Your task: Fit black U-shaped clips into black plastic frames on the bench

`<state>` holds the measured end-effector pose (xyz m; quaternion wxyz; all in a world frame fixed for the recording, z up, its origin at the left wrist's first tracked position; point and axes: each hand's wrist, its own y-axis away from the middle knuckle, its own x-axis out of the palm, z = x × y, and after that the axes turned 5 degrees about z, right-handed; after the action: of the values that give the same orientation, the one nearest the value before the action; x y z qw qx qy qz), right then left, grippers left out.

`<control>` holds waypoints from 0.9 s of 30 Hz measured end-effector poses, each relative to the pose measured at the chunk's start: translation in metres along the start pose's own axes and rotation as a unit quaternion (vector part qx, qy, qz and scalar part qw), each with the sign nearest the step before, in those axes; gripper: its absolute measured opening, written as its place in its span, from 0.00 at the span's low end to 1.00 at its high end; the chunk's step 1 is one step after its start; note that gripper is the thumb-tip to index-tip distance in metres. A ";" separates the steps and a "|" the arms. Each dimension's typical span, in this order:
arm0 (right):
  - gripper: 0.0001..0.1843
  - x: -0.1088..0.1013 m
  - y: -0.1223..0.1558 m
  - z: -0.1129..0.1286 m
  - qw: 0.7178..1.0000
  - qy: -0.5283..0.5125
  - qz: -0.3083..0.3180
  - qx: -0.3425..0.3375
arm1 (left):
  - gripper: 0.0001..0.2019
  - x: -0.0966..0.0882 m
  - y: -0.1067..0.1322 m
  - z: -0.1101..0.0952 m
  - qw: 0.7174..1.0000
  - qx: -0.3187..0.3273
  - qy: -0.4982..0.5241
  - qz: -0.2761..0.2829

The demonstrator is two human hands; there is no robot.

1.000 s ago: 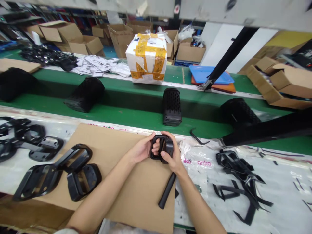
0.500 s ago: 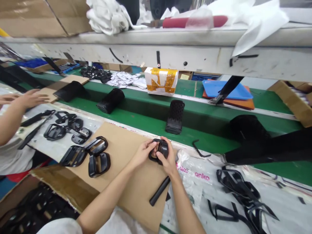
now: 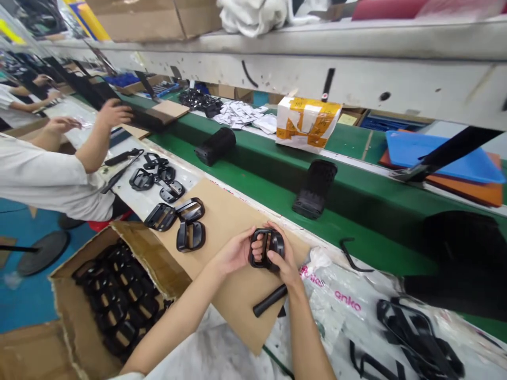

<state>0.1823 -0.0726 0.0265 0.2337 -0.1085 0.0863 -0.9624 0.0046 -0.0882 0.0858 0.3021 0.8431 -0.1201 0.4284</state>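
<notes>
Both hands hold one black plastic handle-like frame (image 3: 273,241) above the brown cardboard sheet (image 3: 222,211). My left hand (image 3: 238,250) grips its left side, with fingertips showing through the opening. Around the right side my right hand (image 3: 285,259) is closed, thumb pressed on the front. A black rod-like tool handle (image 3: 269,301) lies on the cardboard below my hands; its far end is hidden behind my right forearm. To the left, similar black frames (image 3: 190,235) rest on and near the cardboard's edge.
An open carton (image 3: 63,295) of black frames stands at lower left. Black cylindrical parts (image 3: 316,189) sit on the green conveyor (image 3: 253,174). Black strips and frames (image 3: 415,327) lie at right. A co-worker's arm (image 3: 93,142) is at left; a shelf beam (image 3: 293,74) crosses above.
The view has swung left, so more of the co-worker and the carton shows. Both hands still hold the frame, and the left hand's fingers now show more plainly through its opening.
</notes>
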 end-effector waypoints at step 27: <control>0.41 0.091 0.056 0.059 0.976 0.097 -0.184 0.056 | 0.27 -0.030 0.056 -0.003 0.992 -0.070 -0.078 0.071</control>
<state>0.1418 -0.1709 0.0866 0.0484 -0.0157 0.0331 -0.9982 -0.0413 -0.1326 0.0857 0.3188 0.8401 -0.2327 0.3720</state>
